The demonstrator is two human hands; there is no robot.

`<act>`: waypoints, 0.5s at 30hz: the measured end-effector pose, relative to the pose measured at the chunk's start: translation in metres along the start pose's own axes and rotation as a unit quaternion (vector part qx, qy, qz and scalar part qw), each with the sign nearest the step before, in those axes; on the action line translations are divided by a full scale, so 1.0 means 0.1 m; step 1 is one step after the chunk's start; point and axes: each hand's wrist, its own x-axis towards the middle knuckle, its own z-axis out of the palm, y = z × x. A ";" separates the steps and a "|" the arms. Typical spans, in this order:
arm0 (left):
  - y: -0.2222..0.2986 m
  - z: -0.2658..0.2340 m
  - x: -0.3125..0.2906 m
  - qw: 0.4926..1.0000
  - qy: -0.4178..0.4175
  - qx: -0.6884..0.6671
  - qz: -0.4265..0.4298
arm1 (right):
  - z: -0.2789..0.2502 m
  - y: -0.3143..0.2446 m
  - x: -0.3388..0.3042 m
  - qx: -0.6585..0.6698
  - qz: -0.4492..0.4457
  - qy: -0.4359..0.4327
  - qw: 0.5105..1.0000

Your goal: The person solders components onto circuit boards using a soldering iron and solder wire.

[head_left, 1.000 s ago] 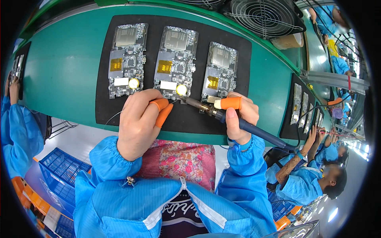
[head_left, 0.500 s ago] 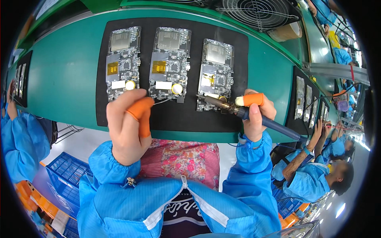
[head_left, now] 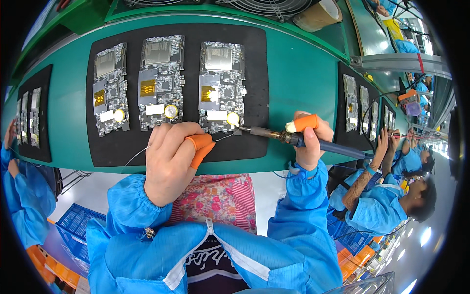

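Note:
Three circuit boards lie in a row on a black mat (head_left: 191,147): the left board (head_left: 110,66), the middle board (head_left: 174,73) and the right board (head_left: 228,88). Each carries a round, coin-shaped part with a yellow rim near its lower end. My right hand (head_left: 313,144), an orange cot on one finger, grips a soldering iron (head_left: 333,147). Its tip is at the lower right corner of the right board. Below the gap between the middle and right boards, my left hand (head_left: 169,159) pinches thin solder wire (head_left: 226,135) between orange-covered fingertips. The wire's end reaches the iron's tip.
Behind the green bench (head_left: 293,63) are round fan grilles (head_left: 262,7) and a brown roll (head_left: 318,15). Co-workers in blue sit on both sides, with more boards on mats. A blue crate (head_left: 81,225) stands at lower left.
My left hand has moved right along the boards with the wire. The iron's tip has gone from over the right board to its lower right corner. My view has shifted right.

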 end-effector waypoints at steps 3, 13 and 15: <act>0.03 0.03 0.01 1.000 0.006 0.006 0.003 | -0.02 -0.03 -0.01 -0.025 0.010 -0.017 0.999; 0.04 0.08 0.01 1.000 0.009 0.022 0.000 | -0.03 -0.06 0.03 -0.071 0.022 -0.085 0.994; 0.04 0.08 0.01 1.000 0.007 0.022 -0.001 | -0.01 -0.04 0.03 -0.067 0.005 -0.068 0.995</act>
